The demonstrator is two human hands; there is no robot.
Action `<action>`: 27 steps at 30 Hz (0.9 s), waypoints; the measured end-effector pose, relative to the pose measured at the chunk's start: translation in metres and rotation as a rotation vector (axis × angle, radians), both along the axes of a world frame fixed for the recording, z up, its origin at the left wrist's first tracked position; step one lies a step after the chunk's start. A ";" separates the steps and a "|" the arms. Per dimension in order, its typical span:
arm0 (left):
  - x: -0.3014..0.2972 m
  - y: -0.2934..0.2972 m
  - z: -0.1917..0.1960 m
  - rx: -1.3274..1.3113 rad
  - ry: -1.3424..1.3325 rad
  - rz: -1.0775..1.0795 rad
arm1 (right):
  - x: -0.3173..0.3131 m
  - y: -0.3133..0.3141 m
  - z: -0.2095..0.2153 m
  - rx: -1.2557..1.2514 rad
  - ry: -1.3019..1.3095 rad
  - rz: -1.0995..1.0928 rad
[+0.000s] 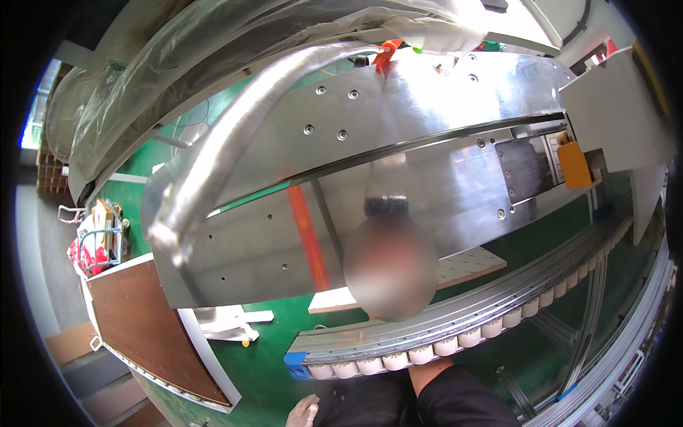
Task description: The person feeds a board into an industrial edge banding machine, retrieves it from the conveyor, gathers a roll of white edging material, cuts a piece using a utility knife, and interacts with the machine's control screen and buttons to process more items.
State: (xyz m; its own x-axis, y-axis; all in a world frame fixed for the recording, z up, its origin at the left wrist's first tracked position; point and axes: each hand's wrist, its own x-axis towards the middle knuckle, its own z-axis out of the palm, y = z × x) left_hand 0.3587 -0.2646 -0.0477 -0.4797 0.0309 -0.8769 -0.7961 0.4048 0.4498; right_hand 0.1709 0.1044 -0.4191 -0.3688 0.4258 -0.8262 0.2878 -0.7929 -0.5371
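My left hand (304, 411), in a pale glove, hangs low beside my dark clothing, left of the roller rail's blue end cap (297, 365). Its fingers look loosely stretched, and I see nothing in them. No right hand shows. Bare skin (429, 373) comes out of dark cloth and passes under the rail, and I cannot tell whether it is arm or leg. Just ahead of me runs a metal rail with white rollers (395, 361). Beyond it lies a wide polished metal machine table (441, 185) with a long slot and an orange-red strip (307, 235). A blurred round patch lies over its near edge.
A curved silver tube (245, 107) arches over the table from an orange-red fitting (385, 55). An orange-yellow block (573, 165) stands by a grey housing (619, 114) at the right. At the left are a brown panel with a white frame (153, 320) and a loaded cart (103, 238).
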 end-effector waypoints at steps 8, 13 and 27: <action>0.053 -0.081 -0.056 0.057 -0.352 0.319 | 0.058 -0.015 0.023 -0.006 0.006 -0.003; 0.004 -0.072 -0.047 0.261 -0.280 0.515 | 0.165 -0.044 0.048 0.122 0.013 0.075; 0.104 -0.138 -0.306 0.142 0.106 -0.715 | 0.437 -0.180 0.314 0.485 -0.057 -0.178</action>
